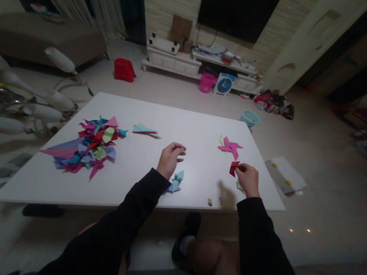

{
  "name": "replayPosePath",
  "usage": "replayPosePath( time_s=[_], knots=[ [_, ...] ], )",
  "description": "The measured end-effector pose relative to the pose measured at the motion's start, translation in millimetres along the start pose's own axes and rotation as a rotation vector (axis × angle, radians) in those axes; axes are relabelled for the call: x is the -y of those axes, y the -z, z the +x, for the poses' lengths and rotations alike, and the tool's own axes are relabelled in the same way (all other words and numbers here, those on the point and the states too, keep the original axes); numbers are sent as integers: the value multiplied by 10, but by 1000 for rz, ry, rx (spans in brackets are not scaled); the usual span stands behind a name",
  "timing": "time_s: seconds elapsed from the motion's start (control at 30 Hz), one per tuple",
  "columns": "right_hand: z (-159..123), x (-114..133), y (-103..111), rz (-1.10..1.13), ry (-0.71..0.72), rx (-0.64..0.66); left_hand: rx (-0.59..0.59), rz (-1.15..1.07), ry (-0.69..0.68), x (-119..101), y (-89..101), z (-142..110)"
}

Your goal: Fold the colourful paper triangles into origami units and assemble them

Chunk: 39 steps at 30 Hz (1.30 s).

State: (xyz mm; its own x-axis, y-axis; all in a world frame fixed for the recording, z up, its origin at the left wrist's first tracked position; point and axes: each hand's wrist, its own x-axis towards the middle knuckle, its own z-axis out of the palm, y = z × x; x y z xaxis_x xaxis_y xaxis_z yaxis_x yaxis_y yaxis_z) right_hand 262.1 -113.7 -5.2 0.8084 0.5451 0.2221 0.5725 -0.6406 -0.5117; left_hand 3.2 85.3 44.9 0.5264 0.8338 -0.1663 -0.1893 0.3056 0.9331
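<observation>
My right hand (248,178) pinches a small folded red paper (233,168) above the right part of the white table (203,126). Below that hand, a bit of green paper (239,186) shows, partly covered. My left hand (170,159) is raised near the middle with its fingers curled apart and nothing between them. Close under it lie a light-blue folded paper piece (177,180) and a purple one (170,189), partly hidden by my sleeve. Beyond my right hand rest magenta folded papers (231,147) with light-green ones beside them.
A heap of colourful folded paper pieces (96,146) covers the table's left side. A thin stack of folded papers (146,131) lies right of it. A tiny yellowish item (209,202) sits by the near edge. Lamp arms (35,109) reach toward the left edge.
</observation>
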Motion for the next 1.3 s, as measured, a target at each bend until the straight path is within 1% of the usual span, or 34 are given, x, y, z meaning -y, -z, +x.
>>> replayPosePath(
  time_s=[0.07, 0.1, 0.2, 0.27, 0.33, 0.43, 0.5, 0.57, 0.63, 0.7, 0.77, 0.87, 0.93, 1.0, 1.07, 1.13, 1.2, 1.23, 1.27, 1.3],
  knots=[
    [109, -283, 111, -173, -39, -2, 7, 2, 0, -3, -2, -11],
    [158, -407, 162, -265, -54, 24, 10, 6, 1, -7, 7, -18],
    [249, -701, 268, -510, -99, 168, 19, 29, 3, -26, 65, -36],
    [247, -825, 294, -595, -121, 245, 16, 49, 2, -38, 119, -45],
    [207, -894, 291, -620, -132, 284, 12, 62, 2, -45, 167, -56],
    [131, -915, 269, -623, -147, 301, 18, 67, 6, -44, 196, -85],
    [101, -883, 273, -621, -154, 303, 32, 64, 18, -41, 181, -110],
    [92, -797, 302, -598, -156, 287, 49, 56, 36, -42, 152, -135],
    [88, -621, 351, -527, -123, 246, 66, 52, 47, -53, 129, -157],
    [53, -313, 398, -387, -35, 197, 83, 53, 43, -71, 126, -175],
    [-48, 141, 422, -189, 88, 174, 92, 54, 33, -90, 147, -189],
    [-352, 990, 381, 166, 285, 185, 95, 54, 26, -103, 209, -199],
    [-616, 1526, 275, 328, 382, 209, 97, 64, 30, -95, 272, -199],
    [-864, 1923, 88, 440, 416, 252, 100, 95, 28, -74, 366, -194],
    [-1049, 2136, -162, 528, 425, 293, 111, 162, -2, -44, 511, -179],
    [-1145, 2184, -418, 538, 448, 345, 114, 281, -71, -10, 726, -143],
    [-1152, 2138, -623, 470, 520, 392, 76, 446, -163, 22, 1018, -71],
    [-1129, 2106, -697, 431, 557, 407, 33, 537, -205, 36, 1188, -21],
    [-1094, 2080, -753, 403, 583, 416, -19, 628, -228, 47, 1371, 37],
    [-1053, 2065, -795, 389, 593, 420, -75, 725, -219, 55, 1562, 102]
  ],
)
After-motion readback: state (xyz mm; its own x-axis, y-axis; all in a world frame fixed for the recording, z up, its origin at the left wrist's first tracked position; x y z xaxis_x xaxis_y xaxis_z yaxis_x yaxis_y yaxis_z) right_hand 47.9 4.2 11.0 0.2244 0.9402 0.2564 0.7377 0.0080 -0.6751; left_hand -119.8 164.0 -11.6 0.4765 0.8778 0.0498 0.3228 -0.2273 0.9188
